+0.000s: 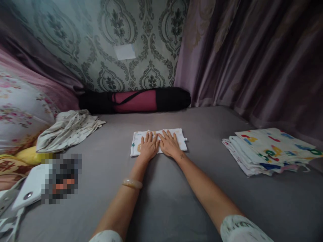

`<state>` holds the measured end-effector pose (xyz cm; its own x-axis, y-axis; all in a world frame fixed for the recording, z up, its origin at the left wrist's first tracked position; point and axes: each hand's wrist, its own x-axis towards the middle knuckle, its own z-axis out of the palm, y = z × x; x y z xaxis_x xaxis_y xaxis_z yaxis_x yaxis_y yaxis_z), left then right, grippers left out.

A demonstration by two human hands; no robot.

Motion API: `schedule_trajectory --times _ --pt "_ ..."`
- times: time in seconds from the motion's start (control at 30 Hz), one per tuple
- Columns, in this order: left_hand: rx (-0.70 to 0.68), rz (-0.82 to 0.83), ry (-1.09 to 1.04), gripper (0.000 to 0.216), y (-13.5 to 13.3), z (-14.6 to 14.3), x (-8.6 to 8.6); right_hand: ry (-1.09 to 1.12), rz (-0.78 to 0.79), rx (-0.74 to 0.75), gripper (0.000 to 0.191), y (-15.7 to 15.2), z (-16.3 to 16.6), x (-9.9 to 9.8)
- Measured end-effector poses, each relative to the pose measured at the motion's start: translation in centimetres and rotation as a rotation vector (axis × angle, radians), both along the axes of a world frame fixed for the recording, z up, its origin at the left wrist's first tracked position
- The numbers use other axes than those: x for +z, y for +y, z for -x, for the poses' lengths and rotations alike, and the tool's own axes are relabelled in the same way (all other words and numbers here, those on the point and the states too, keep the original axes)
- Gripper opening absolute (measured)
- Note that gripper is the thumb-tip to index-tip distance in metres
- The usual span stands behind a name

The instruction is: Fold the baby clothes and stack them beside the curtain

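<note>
A folded white cloth (181,135) with a small printed pattern lies flat on the grey bed sheet (166,201). A little tag sticks out from its right edge. My left hand (149,146) rests palm down on the cloth's left half, fingers stretched forward. Beside it, my right hand (168,144) lies flat on the middle and right part, fingers spread. The two hands nearly meet at the centre, and both cover part of the cloth. A pale bangle (132,183) circles my left forearm.
To the right sits a stack of folded printed cloths (272,151). A black and maroon long bag (135,101) lies along the wall. On the left are a crumpled spotted cloth (70,129), a floral pillow (22,107), a white device (32,185) and a blurred-out item.
</note>
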<state>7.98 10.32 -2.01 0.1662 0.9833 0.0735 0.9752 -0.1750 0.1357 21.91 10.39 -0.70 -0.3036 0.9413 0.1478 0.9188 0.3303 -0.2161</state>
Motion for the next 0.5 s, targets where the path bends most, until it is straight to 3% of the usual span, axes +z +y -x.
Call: schedule_trajectory --times 0.17,0.3,0.5 --pt "0.000 -0.054 -0.018 0.057 0.1 0.6 0.3 0.001 0.007 0.003 0.052 0.3 -0.5 0.1" --pt "0.114 -0.200 -0.003 0.057 0.4 1.9 0.5 0.019 -0.042 -0.083 0.055 0.6 -1.3 -0.1" --pt "0.189 -0.074 0.031 0.062 0.9 2.9 -0.4 0.003 0.005 -0.100 0.055 0.9 -1.4 -0.8"
